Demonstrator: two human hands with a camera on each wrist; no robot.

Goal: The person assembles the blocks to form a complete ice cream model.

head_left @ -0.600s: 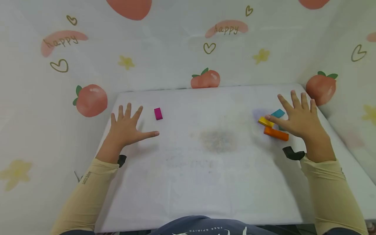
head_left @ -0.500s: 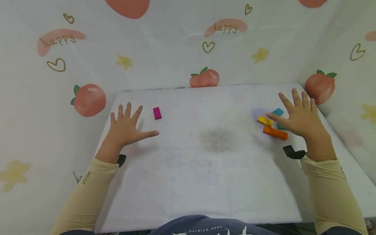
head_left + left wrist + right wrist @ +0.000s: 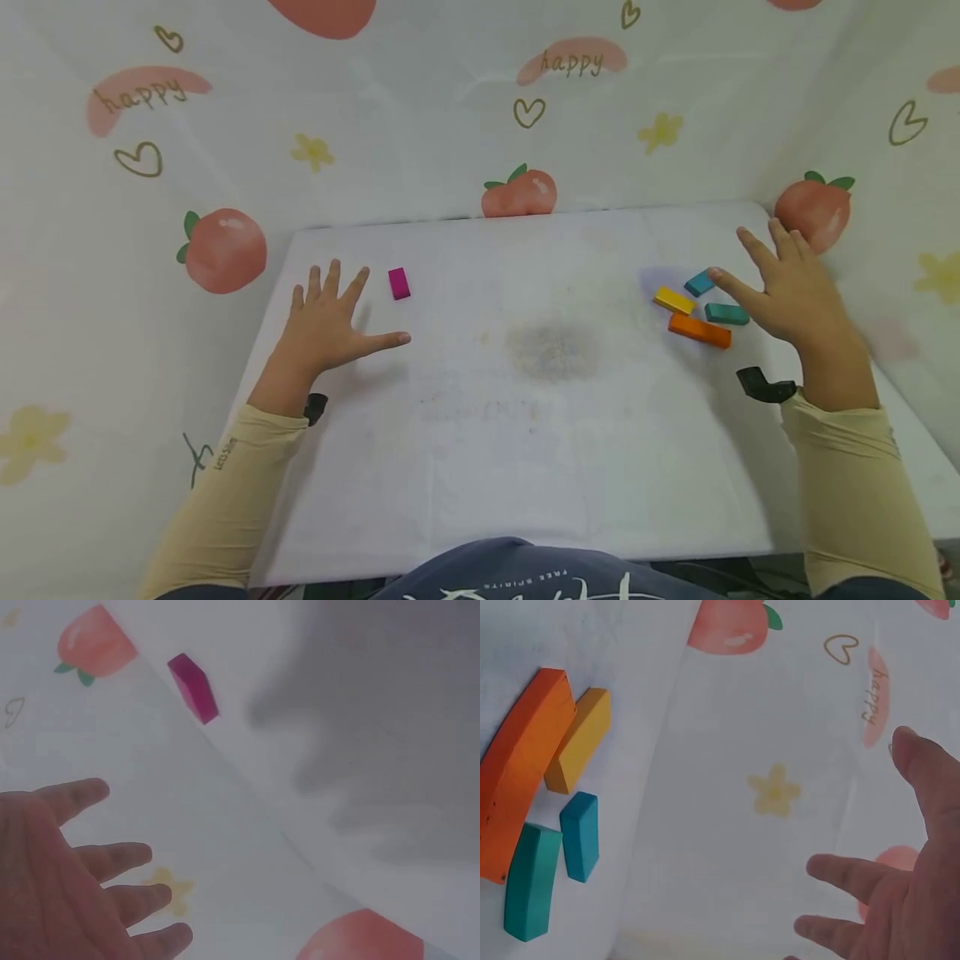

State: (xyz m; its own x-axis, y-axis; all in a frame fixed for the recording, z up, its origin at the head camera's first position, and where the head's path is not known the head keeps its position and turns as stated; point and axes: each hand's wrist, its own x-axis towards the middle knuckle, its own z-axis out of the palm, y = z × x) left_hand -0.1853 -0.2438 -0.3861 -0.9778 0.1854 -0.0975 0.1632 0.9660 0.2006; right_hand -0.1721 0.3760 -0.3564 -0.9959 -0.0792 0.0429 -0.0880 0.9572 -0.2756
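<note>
My left hand (image 3: 324, 333) hovers over the left side of the table with fingers spread, holding nothing. Just beyond its thumb, to the upper right, a magenta block (image 3: 399, 283) lies on the table. On the right, my right hand (image 3: 798, 292) is held with spread fingers above the table, also holding nothing. Left of it lie an orange block (image 3: 699, 330), the longest, a yellow block (image 3: 673, 300), a teal green block (image 3: 727, 314) and a blue block (image 3: 699, 283). In the right wrist view, the yellow block lies right alongside the orange block (image 3: 525, 772).
A white cloth covers the table (image 3: 480, 467), with a grey-brown stain (image 3: 555, 352) near its middle. Behind and at the sides hangs a white curtain (image 3: 420, 108) printed with peaches, hearts and flowers. The person's dark shirt (image 3: 517, 571) is at the front edge.
My right hand has shifted to the right, uncovering the teal green and blue blocks. The left hand stays nearly in place. The head view has tilted slightly.
</note>
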